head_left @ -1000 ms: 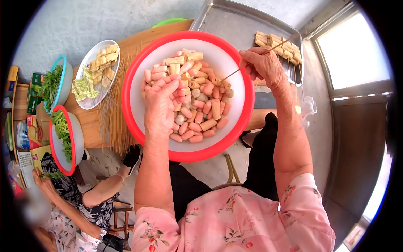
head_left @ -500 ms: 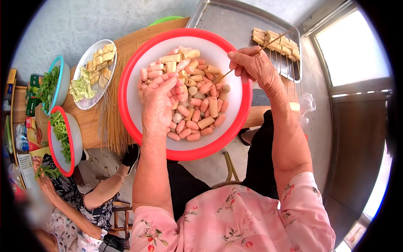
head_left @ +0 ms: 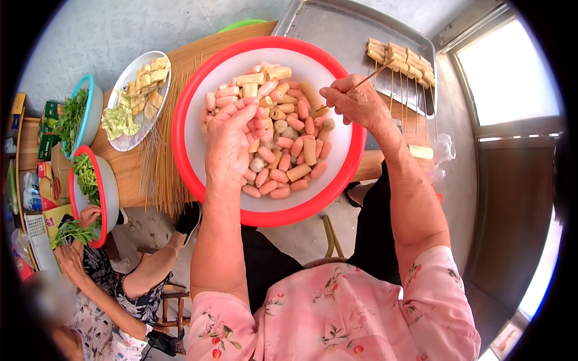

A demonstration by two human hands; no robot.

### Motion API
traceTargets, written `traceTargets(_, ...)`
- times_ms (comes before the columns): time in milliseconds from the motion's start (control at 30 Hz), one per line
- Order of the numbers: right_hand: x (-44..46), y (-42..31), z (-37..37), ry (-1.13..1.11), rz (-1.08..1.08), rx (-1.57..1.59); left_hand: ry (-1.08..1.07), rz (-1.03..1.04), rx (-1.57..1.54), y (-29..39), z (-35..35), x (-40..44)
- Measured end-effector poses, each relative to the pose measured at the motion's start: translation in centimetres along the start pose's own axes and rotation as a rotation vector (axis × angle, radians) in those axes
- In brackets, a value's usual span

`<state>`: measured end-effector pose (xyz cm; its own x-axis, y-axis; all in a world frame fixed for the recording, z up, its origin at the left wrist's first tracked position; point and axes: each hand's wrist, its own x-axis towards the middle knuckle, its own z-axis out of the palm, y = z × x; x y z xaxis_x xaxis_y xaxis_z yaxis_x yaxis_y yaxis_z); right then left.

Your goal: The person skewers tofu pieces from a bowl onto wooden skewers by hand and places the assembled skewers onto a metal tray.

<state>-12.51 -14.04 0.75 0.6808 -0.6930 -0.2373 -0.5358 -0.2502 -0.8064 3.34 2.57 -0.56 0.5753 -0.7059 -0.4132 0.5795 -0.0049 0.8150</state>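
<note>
A white basin with a red rim [head_left: 355,132] holds small pink sausages [head_left: 280,175], tan rolls [head_left: 298,172] and several greyish balls. Over its left part, my left hand [head_left: 229,144] is closed with fingertips together; what it pinches, if anything, I cannot make out. At the right rim my right hand [head_left: 355,102] grips a thin wooden skewer [head_left: 376,73], whose lower end points down into the basin near a tan roll. Skewered tan rolls [head_left: 400,60] lie on a metal tray [head_left: 325,27] at the back right.
Loose skewers [head_left: 165,162] lie left of the basin. Beyond them are an oval plate [head_left: 123,143] of cut food, a blue-rimmed bowl [head_left: 91,117] and a red-rimmed bowl [head_left: 109,192] of greens. Another person's hand [head_left: 72,262] holds leafy stems at the lower left.
My right hand has moved a little left and down with the skewer, whose lower end has sunk nearer the rolls. The other person's second hand now reaches to the red-rimmed bowl.
</note>
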Motion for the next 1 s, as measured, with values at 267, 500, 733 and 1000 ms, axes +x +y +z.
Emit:
traceTargets(267,-0.7,-1.2,-2.5,-0.045,0.183,0.125,-0.038,0.056,0.17,-0.1,-0.1,-0.1)
traceTargets(500,-1.0,-0.4,-1.6,0.058,0.097,0.17,-0.502,0.963,1.419,-4.5,2.8,-1.0)
traceTargets(733,-1.1,0.4,-1.7,0.104,0.049,0.336,-0.702,0.851,1.669,-7.3,2.6,-0.3)
traceTargets(1000,-2.4,-0.7,-1.4,0.329,-0.174,0.611,-0.176,0.078,0.387,-1.8,2.7,-1.0)
